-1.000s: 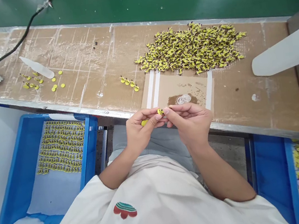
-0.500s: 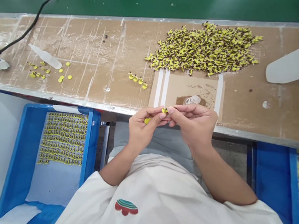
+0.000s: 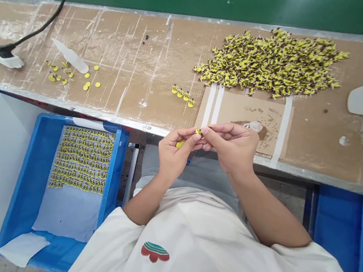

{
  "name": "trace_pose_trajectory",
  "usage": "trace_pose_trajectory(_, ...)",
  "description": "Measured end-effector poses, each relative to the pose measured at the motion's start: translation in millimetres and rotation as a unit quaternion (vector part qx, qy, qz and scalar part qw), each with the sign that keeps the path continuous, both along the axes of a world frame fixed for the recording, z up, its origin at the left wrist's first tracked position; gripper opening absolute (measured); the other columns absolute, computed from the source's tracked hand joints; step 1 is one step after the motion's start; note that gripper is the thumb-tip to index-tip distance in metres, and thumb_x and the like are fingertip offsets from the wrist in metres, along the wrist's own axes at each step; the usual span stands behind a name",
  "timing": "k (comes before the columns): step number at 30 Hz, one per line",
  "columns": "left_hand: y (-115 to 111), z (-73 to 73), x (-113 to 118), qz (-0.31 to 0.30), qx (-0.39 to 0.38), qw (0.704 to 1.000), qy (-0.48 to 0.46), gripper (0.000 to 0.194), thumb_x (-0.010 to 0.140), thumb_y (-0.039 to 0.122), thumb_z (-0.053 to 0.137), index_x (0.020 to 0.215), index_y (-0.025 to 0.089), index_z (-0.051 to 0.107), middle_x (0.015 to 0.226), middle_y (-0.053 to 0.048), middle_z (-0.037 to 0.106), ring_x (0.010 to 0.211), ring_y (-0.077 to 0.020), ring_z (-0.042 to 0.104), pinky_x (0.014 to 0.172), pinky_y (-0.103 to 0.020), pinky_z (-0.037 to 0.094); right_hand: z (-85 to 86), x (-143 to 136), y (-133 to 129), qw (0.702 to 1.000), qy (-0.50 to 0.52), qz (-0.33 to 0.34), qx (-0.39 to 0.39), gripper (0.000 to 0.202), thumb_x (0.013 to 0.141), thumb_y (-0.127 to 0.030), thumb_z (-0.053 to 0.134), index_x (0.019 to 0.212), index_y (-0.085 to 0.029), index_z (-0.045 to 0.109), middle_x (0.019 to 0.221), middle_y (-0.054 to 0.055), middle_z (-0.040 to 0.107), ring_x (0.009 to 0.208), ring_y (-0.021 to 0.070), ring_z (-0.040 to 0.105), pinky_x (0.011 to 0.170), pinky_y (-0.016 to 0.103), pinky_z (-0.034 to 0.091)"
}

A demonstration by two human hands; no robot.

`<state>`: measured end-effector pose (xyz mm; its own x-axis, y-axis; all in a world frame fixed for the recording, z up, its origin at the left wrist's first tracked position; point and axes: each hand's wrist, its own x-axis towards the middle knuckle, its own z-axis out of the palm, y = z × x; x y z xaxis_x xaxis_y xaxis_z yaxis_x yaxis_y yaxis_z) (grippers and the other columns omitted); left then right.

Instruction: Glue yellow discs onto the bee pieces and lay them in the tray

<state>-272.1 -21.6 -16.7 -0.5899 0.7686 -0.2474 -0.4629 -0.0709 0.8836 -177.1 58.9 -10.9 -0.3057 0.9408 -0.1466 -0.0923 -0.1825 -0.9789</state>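
Left hand (image 3: 177,152) has a tiny yellow piece (image 3: 198,131) pinched at its fingertips, with a yellow disc (image 3: 179,144) tucked further back by the thumb. Right hand (image 3: 236,146) is pinched onto the piece's darker end, details kinda too small to make out. Four little figures (image 3: 180,94) sit on the bench (image 3: 125,35) just past the left hand, big yellow-and-brown pile (image 3: 269,63) beyond the right one. Blue bin (image 3: 27,177) with neat rows is off left of the left hand.
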Motion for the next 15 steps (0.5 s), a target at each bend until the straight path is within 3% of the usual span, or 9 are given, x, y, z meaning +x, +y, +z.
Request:
trace_pose_trajectory(6,-4,-7.0,-11,0.007,0.0,1.0,-0.027,0.033,0.071,0.039,0.087,0.094,0.019,0.077,0.083,-0.005,0.079,0.077,-0.0199,0.078,0.077,-0.033,0.065,-5.3,-14,3,0.999,-0.01,0.03,-0.005,0.026,0.064,-0.034,0.091,0.075,-0.018,0.073,0.062,0.0,0.073,0.045,0.0128,0.064,0.044,0.024,0.057)
trace_pose_trajectory(15,-1,-12.0,-25,0.005,0.014,0.991,-0.133,0.037,0.068,0.032,0.089,0.101,0.02,0.077,0.093,-0.004,0.08,0.087,-0.0147,0.077,0.084,-0.024,0.06,-6.0,-38,6,0.999,0.008,0.023,0.031,0.025,0.068,-0.036,0.088,0.081,-0.019,0.075,0.063,-0.001,0.072,0.044,0.0099,0.059,0.043,0.023,0.051)
